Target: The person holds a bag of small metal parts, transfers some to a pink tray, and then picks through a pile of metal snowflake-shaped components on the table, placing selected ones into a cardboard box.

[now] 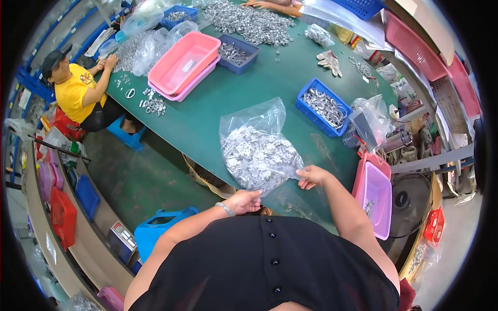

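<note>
A clear plastic bag (259,158) full of small silvery metal parts lies on the green table near its front edge. Its loose top spreads away from me. My left hand (244,202) pinches the bag's near left corner, just off the table edge, and a pale bracelet circles that wrist. With its fingers closed, my right hand (313,177) grips the bag's right corner. Beyond the right hand, a blue basket (322,108) holds loose metal rings and clips.
Stacked pink trays (184,65) and a dark blue basket (237,54) stand farther back, near a heap of metal parts (249,23). A person in yellow (80,93) sits at left. A blue stool (158,228), a purple bin (377,202) and a fan (410,199) flank me.
</note>
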A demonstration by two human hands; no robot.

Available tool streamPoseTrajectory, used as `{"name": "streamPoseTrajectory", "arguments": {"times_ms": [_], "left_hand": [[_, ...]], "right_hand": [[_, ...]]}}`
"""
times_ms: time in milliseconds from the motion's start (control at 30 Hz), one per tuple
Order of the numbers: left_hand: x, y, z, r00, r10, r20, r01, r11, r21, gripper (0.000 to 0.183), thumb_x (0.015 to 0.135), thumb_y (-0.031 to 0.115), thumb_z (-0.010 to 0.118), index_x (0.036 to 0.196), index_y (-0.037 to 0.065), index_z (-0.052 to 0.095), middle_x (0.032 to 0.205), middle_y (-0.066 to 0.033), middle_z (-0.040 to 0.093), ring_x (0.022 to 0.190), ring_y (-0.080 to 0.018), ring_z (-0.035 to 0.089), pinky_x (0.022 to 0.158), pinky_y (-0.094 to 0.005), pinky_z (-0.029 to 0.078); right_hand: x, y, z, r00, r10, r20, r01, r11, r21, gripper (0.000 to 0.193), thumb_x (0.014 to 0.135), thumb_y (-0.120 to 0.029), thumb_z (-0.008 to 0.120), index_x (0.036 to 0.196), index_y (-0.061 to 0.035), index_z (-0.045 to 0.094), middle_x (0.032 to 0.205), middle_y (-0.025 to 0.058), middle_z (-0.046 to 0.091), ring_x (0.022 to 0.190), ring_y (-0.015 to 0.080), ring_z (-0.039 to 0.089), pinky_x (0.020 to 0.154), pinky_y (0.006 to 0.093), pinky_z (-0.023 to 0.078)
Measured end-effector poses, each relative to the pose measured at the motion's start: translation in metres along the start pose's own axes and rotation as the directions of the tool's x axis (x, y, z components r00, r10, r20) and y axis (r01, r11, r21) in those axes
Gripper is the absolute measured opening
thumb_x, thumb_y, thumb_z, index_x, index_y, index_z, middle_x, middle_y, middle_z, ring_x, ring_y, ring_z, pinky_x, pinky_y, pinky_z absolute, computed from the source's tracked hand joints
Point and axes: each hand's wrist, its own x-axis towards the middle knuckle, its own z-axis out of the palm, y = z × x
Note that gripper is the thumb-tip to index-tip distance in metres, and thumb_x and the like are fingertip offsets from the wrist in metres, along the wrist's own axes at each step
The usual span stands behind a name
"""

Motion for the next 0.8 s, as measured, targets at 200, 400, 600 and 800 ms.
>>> {"name": "streamPoseTrajectory", "arguments": {"times_ms": [200,400,600,800], "left_hand": [[-0.009,0.036,0.021,0.96,0.278,0.021,-0.276,0.959,-0.065,0.018,0.086,0.0,0.056,0.068,0.004,0.053,0.055,-0.0038,0.047,0.05,-0.0167,0.045,0.057,-0.0327,0.043],[-0.037,0.107,0.049,0.809,0.571,0.141,-0.546,0.818,-0.178,0.023,0.088,0.006,0.053,0.066,0.007,0.051,0.054,-0.0021,0.046,0.051,-0.0155,0.047,0.074,-0.0351,0.047],[-0.068,0.117,0.067,0.735,0.597,0.322,-0.616,0.786,-0.049,0.021,0.092,0.017,0.058,0.072,0.011,0.053,0.057,0.0014,0.048,0.057,-0.0125,0.047,0.08,-0.0364,0.045],[-0.087,0.11,0.096,0.678,0.53,0.509,-0.593,0.804,-0.048,0.011,0.092,0.02,0.061,0.087,0.011,0.06,0.07,0.0007,0.058,0.066,-0.0126,0.056,0.084,-0.0384,0.048]], "right_hand": [[-0.002,-0.035,0.008,0.905,-0.331,-0.266,0.424,0.742,0.519,0.014,0.089,-0.009,0.061,0.077,-0.0047,0.055,0.055,0.0028,0.048,0.042,0.0134,0.041,0.038,0.0277,0.03],[-0.029,-0.15,-0.015,0.797,-0.511,-0.322,0.588,0.531,0.61,0.009,0.091,-0.01,0.059,0.085,-0.0047,0.054,0.06,0.0003,0.047,0.045,0.01,0.042,0.039,0.0235,0.031],[-0.071,-0.2,-0.028,0.728,-0.622,-0.288,0.652,0.499,0.571,0.012,0.091,-0.011,0.058,0.083,-0.005,0.052,0.056,-0.0015,0.041,0.045,0.0097,0.037,0.041,0.0246,0.029],[-0.136,-0.243,-0.036,0.581,-0.763,-0.283,0.779,0.419,0.467,0.014,0.089,-0.013,0.062,0.081,-0.0063,0.052,0.054,-0.0024,0.04,0.043,0.01,0.036,0.041,0.0254,0.03]]}}
